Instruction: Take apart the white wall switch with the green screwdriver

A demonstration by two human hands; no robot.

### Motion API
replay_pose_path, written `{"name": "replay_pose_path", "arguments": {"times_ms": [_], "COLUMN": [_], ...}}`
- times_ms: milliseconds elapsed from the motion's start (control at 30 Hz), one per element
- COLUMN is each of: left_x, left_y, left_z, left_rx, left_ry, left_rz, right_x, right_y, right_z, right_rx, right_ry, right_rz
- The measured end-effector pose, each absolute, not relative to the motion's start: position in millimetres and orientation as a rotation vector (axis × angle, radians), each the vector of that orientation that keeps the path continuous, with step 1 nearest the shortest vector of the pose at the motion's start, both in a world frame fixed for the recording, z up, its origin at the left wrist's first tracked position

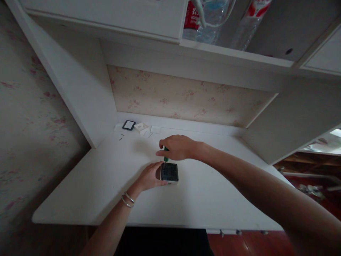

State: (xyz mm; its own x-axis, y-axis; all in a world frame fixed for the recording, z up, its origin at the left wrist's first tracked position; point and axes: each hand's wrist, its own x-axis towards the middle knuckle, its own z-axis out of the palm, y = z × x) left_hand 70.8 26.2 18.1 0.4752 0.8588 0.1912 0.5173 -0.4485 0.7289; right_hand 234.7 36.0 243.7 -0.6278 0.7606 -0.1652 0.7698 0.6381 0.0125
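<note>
A small square device [169,172] with a white side and an open-looking dark top rests on the white desk. My left hand [150,176] grips it from the left, fingers at its far edge and thumb at its near edge. Above it, my right hand [177,147] is closed around a green-handled screwdriver [166,153]. The screwdriver stands upright, its tip at the far left corner of the dark top. Whether the tip sits in a screw is too small to tell.
On the white desk [213,199], a dark-framed square panel [129,125], a white box-like piece [141,127] and small dark bits [120,139] lie at the back left. Plastic bottles [246,25] stand on the shelf overhead. Side panels and a wall bound the desk.
</note>
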Motion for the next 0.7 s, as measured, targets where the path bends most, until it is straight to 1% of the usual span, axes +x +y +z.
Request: {"name": "replay_pose_path", "arguments": {"times_ms": [67,167,233,333,400,500,567,633,700], "left_x": [70.8,70.8,70.6,70.1,69.8,69.7,69.9,70.3,70.6], "left_y": [25.6,25.4,25.7,26.2,26.4,26.6,26.6,26.5,26.2], "left_z": [18.6,20.2,20.8,19.8,18.3,17.1,17.4,18.3,19.5], "left_rx": [2.126,2.133,2.139,2.138,2.130,2.131,2.137,2.136,2.127], "left_ry": [1.145,1.125,1.110,1.110,1.123,1.115,1.105,1.117,1.137], "left_rz": [0.747,0.738,0.734,0.742,0.747,0.742,0.738,0.737,0.738], "right_x": [233.2,232.1,230.9,229.5,230.3,232.2,231.7,229.8,228.5], "right_y": [35.0,33.5,32.6,32.8,34.0,35.1,34.5,33.0,31.5], "right_z": [244.3,246.9,247.9,246.9,246.1,245.5,244.6,243.3,242.9], "right_rx": [1.197,1.013,1.091,1.255,1.190,1.044,1.133,1.261,1.257], "right_ry": [2.745,2.784,2.732,2.688,2.746,2.789,2.736,2.693,2.727], "right_rz": [-0.092,-0.242,-0.223,-0.059,-0.085,-0.233,-0.190,-0.074,-0.037]}}
